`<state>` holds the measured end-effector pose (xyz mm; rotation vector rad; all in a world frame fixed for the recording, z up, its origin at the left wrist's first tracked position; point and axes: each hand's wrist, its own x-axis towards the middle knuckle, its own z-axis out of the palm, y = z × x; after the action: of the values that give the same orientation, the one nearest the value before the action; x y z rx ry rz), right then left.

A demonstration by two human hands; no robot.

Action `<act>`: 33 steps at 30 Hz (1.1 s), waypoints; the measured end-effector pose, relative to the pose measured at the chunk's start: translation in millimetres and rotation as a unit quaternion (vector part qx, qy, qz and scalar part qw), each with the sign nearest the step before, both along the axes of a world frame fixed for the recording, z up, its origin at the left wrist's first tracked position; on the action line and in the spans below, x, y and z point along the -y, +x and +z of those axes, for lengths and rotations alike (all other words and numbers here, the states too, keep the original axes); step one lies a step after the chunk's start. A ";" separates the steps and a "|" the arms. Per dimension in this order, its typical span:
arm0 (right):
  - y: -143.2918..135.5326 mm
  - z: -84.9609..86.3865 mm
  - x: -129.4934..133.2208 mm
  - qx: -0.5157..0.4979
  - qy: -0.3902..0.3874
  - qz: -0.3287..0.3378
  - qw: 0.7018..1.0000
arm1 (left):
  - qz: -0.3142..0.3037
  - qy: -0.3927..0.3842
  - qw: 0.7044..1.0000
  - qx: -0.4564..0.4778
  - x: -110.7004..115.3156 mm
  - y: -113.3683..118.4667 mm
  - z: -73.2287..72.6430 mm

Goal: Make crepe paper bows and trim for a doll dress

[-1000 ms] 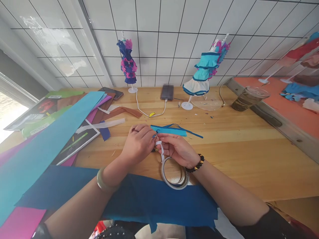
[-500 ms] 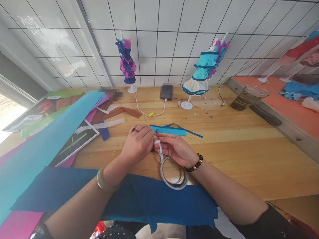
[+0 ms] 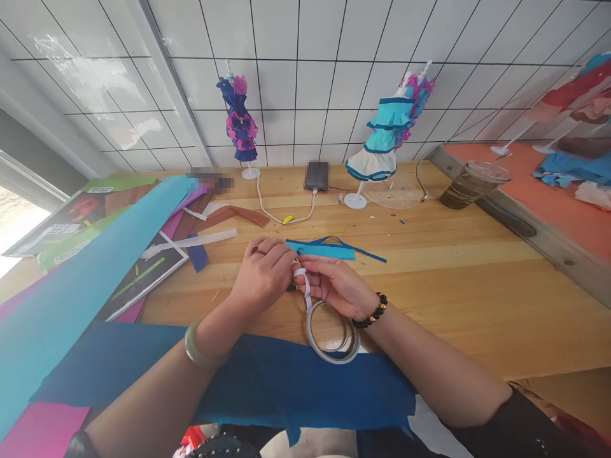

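Note:
My left hand (image 3: 267,270) is closed with its back toward me, its fingertips meeting those of my right hand (image 3: 341,286). Whatever the left fingers pinch is mostly hidden; a thin pale bit shows between the fingertips. A curled white strip of tape (image 3: 307,289) is held at the right fingers and runs down to a tape roll (image 3: 310,340). That roll rests partly on dark blue crepe paper (image 3: 267,375). Just beyond my fingertips lies a light blue strip with a dark blue edge (image 3: 329,251).
Crepe paper sheets (image 3: 119,248) and magazines (image 3: 71,216) cover the left side. Two small mannequins in paper dresses, one purple (image 3: 242,121) and one turquoise (image 3: 389,127), stand by the tiled wall. A black box (image 3: 317,175) with a white cable and a plastic cup (image 3: 472,184) are farther back.
The view has shifted very slightly. Both hands keep their pose at the tape strip, and the roll lies in the same place.

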<state>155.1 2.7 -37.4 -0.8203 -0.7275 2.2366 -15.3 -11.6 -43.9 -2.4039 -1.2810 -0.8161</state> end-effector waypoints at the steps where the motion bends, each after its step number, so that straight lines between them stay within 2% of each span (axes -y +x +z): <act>1: -0.1 0.2 0.3 -0.001 0.000 0.000 1.000 | 0.000 0.001 1.000 0.001 -0.1 -0.3 -0.4; 16: -2.0 -0.1 0.5 0.037 0.012 -0.017 0.999 | -0.016 -0.006 0.999 0.033 -0.2 -2.3 -3.7; 21: -4.7 2.6 2.0 0.079 0.033 -0.031 0.996 | -0.023 -0.010 0.995 0.100 1.0 1.8 -5.8; 28: -3.9 2.1 2.1 0.082 0.043 -0.018 0.995 | -0.023 -0.032 0.980 0.193 4.2 10.0 -5.6; 33: -3.7 -0.7 1.3 0.075 0.058 -0.013 0.995 | -0.007 -0.089 0.951 0.296 7.3 14.9 -3.4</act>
<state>151.5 1.4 -38.1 -0.9417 -0.9017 2.1046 -0.3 -18.9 -47.3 -2.3879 -1.5989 -1.5710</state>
